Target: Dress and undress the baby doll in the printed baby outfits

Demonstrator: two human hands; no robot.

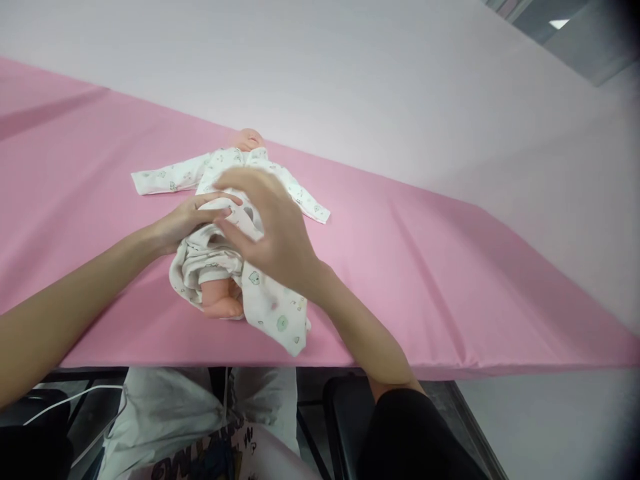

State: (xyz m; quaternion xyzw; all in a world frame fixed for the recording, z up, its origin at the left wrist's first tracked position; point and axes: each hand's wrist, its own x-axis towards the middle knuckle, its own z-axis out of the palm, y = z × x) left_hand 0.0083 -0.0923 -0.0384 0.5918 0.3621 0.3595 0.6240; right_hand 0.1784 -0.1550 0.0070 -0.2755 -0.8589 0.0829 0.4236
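A baby doll lies on its back with its head at the far side, dressed in a white printed baby outfit. Its long sleeves spread out to both sides, and one bare foot shows at the near end among bunched cloth. My left hand rests on the outfit at the doll's middle, fingers stretched out. Over the doll's belly is my right hand, slightly blurred, its thumb and fingers apart and curved. Part of the doll's body is hidden behind it. Whether the right fingertips touch the cloth I cannot tell.
The doll lies on a table with a pink cover, whose near edge runs just in front of my lap. A pale wall stands behind. Below the edge are a black chair and a white cable.
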